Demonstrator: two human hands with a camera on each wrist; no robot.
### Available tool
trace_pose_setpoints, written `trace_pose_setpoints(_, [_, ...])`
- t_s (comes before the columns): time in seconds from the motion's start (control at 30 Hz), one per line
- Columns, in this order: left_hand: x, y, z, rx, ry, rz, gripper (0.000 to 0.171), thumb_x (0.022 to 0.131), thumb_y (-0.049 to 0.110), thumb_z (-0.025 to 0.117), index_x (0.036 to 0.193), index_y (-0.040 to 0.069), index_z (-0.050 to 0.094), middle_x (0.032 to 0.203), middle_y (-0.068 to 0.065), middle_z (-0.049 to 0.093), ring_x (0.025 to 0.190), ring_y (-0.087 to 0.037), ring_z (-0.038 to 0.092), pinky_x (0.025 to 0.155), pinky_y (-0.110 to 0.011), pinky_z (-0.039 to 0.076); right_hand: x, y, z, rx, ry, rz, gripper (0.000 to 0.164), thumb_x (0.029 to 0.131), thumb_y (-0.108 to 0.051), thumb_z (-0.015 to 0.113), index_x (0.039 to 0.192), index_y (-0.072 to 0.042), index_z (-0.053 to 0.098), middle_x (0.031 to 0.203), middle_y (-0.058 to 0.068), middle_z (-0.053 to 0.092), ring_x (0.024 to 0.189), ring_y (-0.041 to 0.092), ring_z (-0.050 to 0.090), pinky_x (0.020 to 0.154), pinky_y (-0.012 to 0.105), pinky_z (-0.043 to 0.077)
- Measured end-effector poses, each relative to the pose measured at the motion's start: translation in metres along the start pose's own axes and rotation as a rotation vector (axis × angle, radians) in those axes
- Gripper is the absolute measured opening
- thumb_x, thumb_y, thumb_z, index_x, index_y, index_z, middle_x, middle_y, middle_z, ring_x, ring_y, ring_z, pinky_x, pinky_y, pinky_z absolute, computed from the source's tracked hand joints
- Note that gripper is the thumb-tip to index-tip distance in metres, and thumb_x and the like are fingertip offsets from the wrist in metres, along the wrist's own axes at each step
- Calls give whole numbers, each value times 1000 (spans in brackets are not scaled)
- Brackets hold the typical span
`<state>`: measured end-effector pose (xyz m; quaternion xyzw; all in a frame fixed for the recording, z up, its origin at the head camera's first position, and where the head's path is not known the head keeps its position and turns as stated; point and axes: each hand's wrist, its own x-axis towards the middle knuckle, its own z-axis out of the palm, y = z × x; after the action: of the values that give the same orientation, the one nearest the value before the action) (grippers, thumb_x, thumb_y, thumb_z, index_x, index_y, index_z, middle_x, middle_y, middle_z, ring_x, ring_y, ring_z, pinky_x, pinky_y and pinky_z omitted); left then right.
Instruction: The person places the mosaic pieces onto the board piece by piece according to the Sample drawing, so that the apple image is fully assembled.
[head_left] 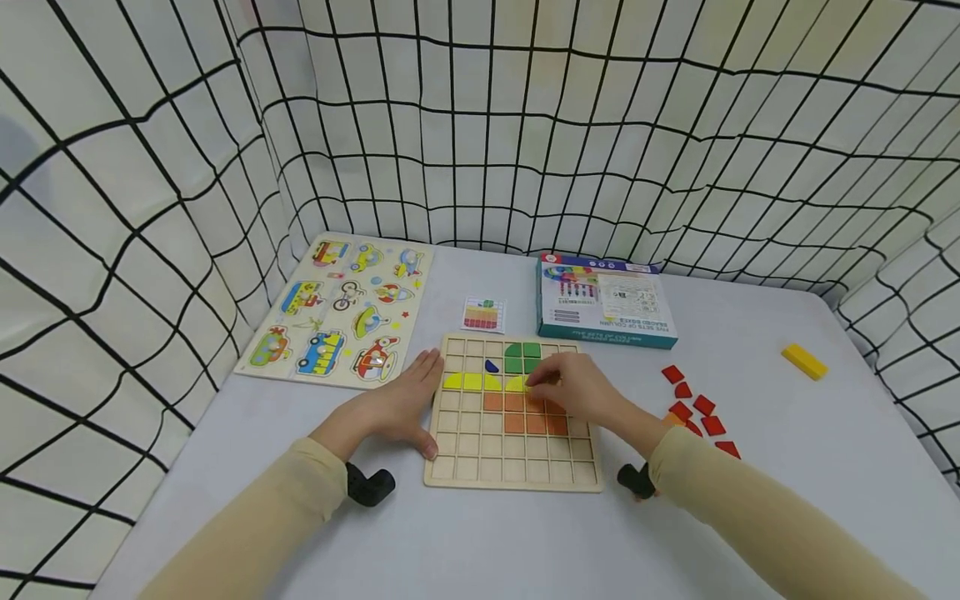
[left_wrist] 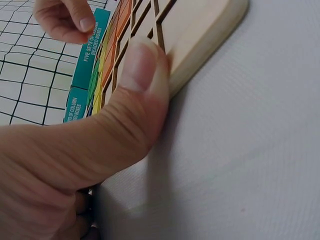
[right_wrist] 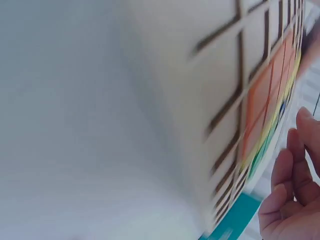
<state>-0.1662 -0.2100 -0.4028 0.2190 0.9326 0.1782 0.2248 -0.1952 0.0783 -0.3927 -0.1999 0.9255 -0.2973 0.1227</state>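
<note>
A square wooden grid board point(head_left: 465, 471) lies on the white table. Its cells hold yellow pieces point(head_left: 471, 382), orange tiles point(head_left: 514, 422), green pieces point(head_left: 522, 358) and one dark blue piece point(head_left: 491, 366). My left hand point(head_left: 401, 404) rests against the board's left side with extended fingers, and its thumb point(left_wrist: 137, 67) presses on the rim. Above the right part of the yellow row hovers my right hand point(head_left: 577, 387), fingers loosely bent. In the right wrist view its thumb and fingertips point(right_wrist: 280, 167) are a little apart, with no piece visible between them.
Red pieces point(head_left: 705, 405) lie scattered right of the board, with an orange one point(head_left: 674, 419) among them. A pattern card point(head_left: 483, 315) and a teal-edged box point(head_left: 607, 304) sit behind; a vehicle puzzle point(head_left: 341, 312) is at left, a yellow block point(head_left: 804, 362) far right. Black netting point(head_left: 491, 100) surrounds the table.
</note>
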Motion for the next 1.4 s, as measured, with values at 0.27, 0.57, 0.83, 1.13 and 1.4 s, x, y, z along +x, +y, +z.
trace_pose_setpoints(0.27, [2,1,-2,16,-3,-9,137,68,42,94,159,-12,7,169,-29,-2,159,-44,-4,131,-53,8,-44,63,-48,-26,49,114,16,96,-13,71,110,-11,78,102,5,74,96,22,61,80,29,55])
trace_pose_setpoints(0.57, [1,0,-2,20,6,-13,138,68,42,95,159,-12,7,170,-29,-2,159,-44,-4,131,-53,8,-91,111,-82,-74,28,157,24,94,-13,74,117,-8,74,109,11,72,100,24,59,70,18,55])
trace_pose_setpoints(0.83, [1,1,-2,15,3,-5,138,67,41,95,159,-13,7,169,-30,-1,159,-44,-4,131,-53,7,-105,131,-85,-127,-35,46,26,88,-6,78,113,-13,77,108,9,67,104,25,57,71,15,56])
trace_pose_setpoints(1.13, [1,-1,-1,17,8,-7,138,67,41,95,158,-13,7,169,-30,-1,158,-45,-4,130,-54,8,-102,133,-76,-201,42,34,24,85,-9,81,106,-16,72,105,4,64,101,23,56,72,15,54])
trace_pose_setpoints(1.4, [1,1,0,18,1,0,137,68,41,95,158,-13,7,169,-30,0,159,-45,-3,130,-54,8,-96,125,-68,-109,66,97,22,86,-11,82,102,-11,67,91,0,66,91,19,57,67,15,54])
